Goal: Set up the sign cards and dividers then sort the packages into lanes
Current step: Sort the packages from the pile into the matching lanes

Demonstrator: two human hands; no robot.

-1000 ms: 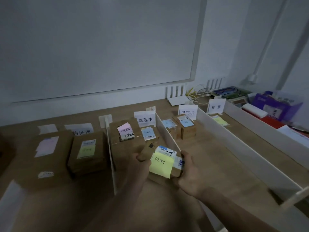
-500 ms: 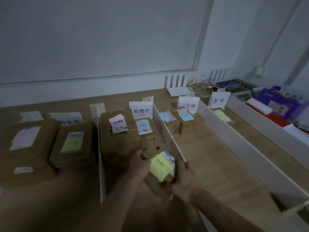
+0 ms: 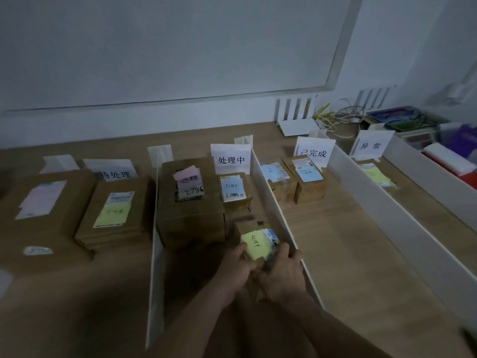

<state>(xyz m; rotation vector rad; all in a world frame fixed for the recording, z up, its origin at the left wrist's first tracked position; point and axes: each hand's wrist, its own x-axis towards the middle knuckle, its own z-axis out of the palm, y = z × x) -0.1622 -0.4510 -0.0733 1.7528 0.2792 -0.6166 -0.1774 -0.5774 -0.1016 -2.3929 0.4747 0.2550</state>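
Evidently left hand (image 3: 236,264) & right hand (image 3: 281,275) both curl fingers round the small yellow-noted pkg (image 3: 255,244), low in the 处理中 sign card (image 3: 231,159) lane, right against the white divider (image 3: 273,210), prob. since its note matches.

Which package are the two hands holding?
The small package with the yellow note, in the lane behind the 处理中 sign, beside the white divider. The left hand and right hand grip it; the others lie untouched.
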